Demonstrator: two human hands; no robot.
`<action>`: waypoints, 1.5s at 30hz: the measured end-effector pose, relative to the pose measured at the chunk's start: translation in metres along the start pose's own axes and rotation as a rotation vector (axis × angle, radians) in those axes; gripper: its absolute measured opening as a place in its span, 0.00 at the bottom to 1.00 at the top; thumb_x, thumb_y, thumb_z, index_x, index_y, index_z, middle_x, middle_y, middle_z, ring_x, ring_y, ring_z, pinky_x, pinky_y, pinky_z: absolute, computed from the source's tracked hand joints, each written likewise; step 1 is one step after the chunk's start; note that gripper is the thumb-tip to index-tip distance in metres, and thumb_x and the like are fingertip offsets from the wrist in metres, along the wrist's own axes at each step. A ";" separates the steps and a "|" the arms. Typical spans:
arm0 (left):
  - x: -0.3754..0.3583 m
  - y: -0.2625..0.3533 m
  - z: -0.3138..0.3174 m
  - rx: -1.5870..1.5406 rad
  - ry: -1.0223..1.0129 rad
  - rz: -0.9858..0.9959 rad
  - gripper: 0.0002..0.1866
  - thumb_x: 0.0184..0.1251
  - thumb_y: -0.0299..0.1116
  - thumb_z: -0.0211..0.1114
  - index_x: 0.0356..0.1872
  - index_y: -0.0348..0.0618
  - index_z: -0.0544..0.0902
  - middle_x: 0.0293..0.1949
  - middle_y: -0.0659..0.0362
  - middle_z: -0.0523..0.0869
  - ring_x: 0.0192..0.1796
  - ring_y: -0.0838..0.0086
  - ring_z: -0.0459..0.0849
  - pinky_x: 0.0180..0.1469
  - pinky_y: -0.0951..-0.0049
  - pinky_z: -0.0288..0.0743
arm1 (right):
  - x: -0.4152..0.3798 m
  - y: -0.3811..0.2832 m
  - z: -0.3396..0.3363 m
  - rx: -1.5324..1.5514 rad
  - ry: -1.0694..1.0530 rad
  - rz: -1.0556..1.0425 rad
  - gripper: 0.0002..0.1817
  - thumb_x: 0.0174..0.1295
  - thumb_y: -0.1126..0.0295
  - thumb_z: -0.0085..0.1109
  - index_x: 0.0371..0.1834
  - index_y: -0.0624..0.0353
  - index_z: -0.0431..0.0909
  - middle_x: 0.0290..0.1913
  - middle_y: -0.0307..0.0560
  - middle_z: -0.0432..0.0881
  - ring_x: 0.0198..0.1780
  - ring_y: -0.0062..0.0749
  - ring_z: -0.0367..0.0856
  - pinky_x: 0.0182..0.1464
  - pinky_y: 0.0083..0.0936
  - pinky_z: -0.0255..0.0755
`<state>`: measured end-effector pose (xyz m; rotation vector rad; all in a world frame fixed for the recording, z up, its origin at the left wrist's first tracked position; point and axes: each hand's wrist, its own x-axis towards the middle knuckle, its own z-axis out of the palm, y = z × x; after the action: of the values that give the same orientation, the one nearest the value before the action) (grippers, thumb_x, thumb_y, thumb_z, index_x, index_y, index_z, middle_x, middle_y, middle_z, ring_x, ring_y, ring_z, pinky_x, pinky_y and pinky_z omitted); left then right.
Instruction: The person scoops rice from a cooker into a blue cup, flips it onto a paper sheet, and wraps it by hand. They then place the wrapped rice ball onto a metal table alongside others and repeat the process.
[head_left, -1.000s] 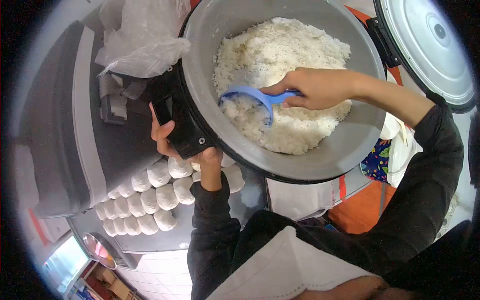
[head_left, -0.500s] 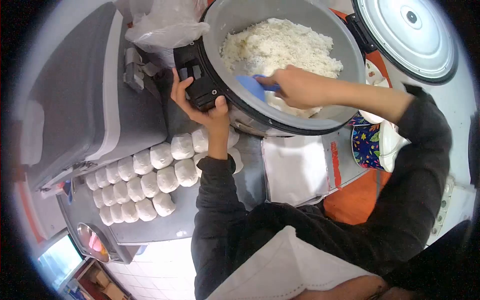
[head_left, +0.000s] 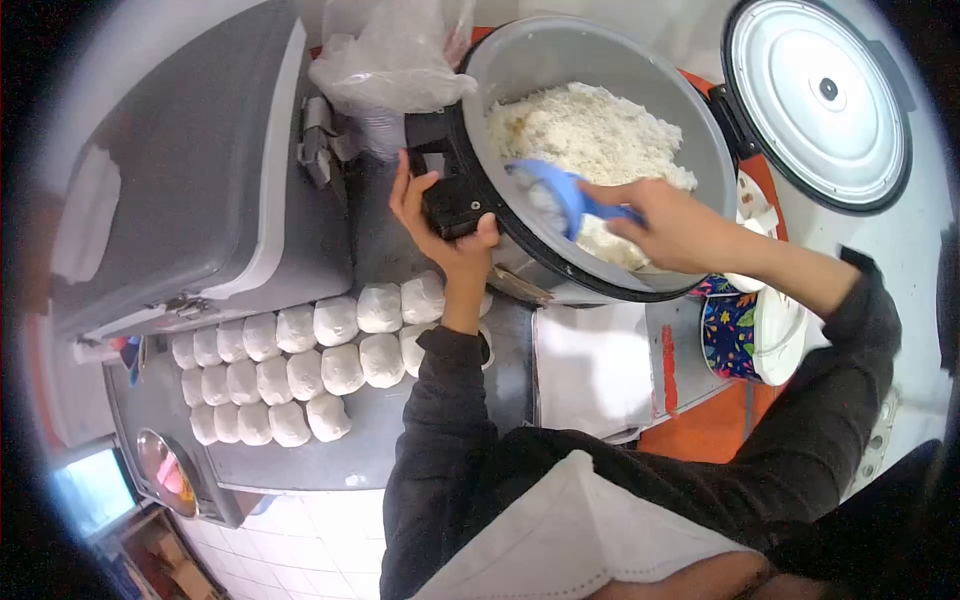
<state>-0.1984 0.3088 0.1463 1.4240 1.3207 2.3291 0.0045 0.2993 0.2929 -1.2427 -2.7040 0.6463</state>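
Note:
My right hand (head_left: 668,222) is closed round the handle of a blue rice scoop (head_left: 566,188), which has white rice in its bowl. The scoop is tilted, inside the near rim of a large rice cooker (head_left: 715,190). Cooked rice (head_left: 590,130) lies heaped against the far side of the pot. My left hand (head_left: 448,235) grips the black side handle (head_left: 455,205) of the cooker, thumb on the near side and fingers round the outer edge. The cooker's round lid (head_left: 790,95) stands open at the right.
Rows of white wrapped packets (head_left: 340,370) sit on the grey metal table (head_left: 400,440). White paper sheets (head_left: 592,365) lie below the cooker. Patterned tubs (head_left: 728,335) stand at right, a grey box (head_left: 190,170) at left. A clear plastic bag (head_left: 395,60) is beside the handle.
The scoop has come up from the rice near the rim and turned, its bowl now showing rice. My left hand stays on the handle. The whole view has shifted slightly.

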 end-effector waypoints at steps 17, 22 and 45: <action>-0.033 0.060 -0.032 -0.041 -0.214 -0.136 0.32 0.63 0.38 0.61 0.66 0.35 0.60 0.68 0.45 0.62 0.71 0.57 0.57 0.71 0.60 0.47 | -0.168 -0.019 0.018 1.390 0.220 0.162 0.29 0.68 0.63 0.50 0.67 0.65 0.55 0.45 0.63 0.79 0.19 0.19 0.74 0.16 0.16 0.68; -0.214 0.085 -0.094 0.469 -1.143 0.099 0.45 0.54 0.45 0.67 0.69 0.37 0.55 0.72 0.47 0.55 0.73 0.53 0.52 0.73 0.54 0.42 | -0.273 -0.023 0.126 1.774 0.391 0.505 0.30 0.65 0.66 0.54 0.68 0.58 0.55 0.51 0.55 0.76 0.20 0.16 0.66 0.20 0.11 0.64; -0.264 0.076 -0.101 0.694 -1.611 -0.031 0.68 0.32 0.61 0.73 0.73 0.45 0.41 0.74 0.60 0.50 0.74 0.70 0.52 0.75 0.51 0.32 | -0.264 0.094 0.249 -0.254 -0.003 -0.067 0.39 0.56 0.77 0.49 0.73 0.34 0.54 0.30 0.41 0.72 0.29 0.34 0.77 0.29 0.32 0.73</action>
<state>-0.1045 0.0697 0.0052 2.3694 1.3324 0.0737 0.1809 0.0736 0.0515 -1.1932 -2.8858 0.3041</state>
